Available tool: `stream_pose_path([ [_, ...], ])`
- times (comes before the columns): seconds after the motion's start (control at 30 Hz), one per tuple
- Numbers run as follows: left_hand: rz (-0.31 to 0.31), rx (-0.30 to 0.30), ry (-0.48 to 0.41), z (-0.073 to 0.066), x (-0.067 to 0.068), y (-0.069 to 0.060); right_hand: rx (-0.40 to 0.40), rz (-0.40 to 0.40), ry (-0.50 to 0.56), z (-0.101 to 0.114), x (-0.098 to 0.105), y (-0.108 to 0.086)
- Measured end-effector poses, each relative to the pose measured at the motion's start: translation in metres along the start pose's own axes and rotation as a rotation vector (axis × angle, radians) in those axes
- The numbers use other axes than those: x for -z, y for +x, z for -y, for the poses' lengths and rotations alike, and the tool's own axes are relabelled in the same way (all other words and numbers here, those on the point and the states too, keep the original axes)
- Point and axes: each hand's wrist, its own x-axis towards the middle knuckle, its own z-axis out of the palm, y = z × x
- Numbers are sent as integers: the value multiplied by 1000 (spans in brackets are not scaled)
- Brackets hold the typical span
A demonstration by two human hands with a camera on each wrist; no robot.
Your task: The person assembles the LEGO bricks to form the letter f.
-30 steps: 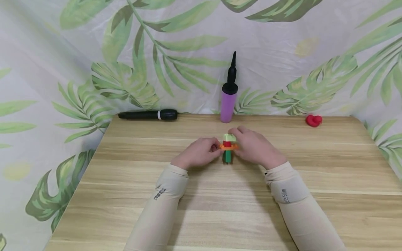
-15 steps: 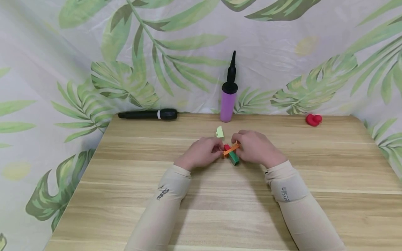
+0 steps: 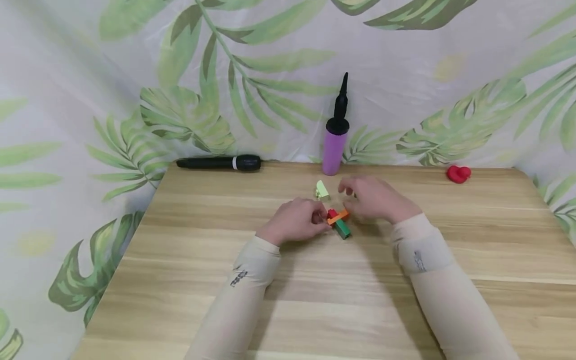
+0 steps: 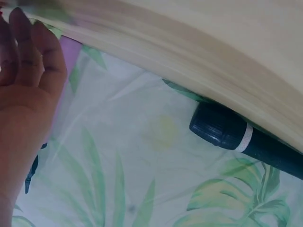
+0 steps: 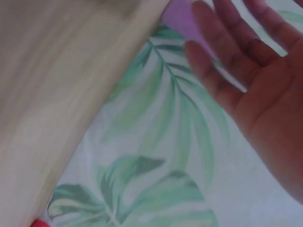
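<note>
Head view: the left hand [image 3: 296, 220], fingers curled, pinches the left end of the orange block [image 3: 339, 217], which lies across the red block [image 3: 332, 213] and green block [image 3: 343, 230] on the table [image 3: 180, 300]. The right hand [image 3: 375, 198], loosely curled, holds nothing, near the pale block [image 3: 321, 190]. Left wrist view: a black tube [image 4: 234, 132] shows; the grip is hidden. Right wrist view: fingers relaxed, pump [image 5: 184, 21] behind.
</note>
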Motion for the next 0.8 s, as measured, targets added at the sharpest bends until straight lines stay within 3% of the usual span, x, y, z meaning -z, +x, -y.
stream_pose_path([
  [0.13, -12, -14, 45, -2, 0, 1, 118, 25, 75, -3, 6, 31],
  [0.2, -4, -20, 56, -3, -1, 1, 137, 75, 125, -4, 7, 44],
  [0.33, 8, -16, 67, -5, -4, 1, 93, 215, 173, -3, 13, 66],
  [0.5, 13, -10, 78, -6, -3, 1, 43, 362, 150, 2, 24, 81],
  [0.8, 5, 5, 91, -5, -4, 1, 46, 464, 98, 11, 26, 95],
])
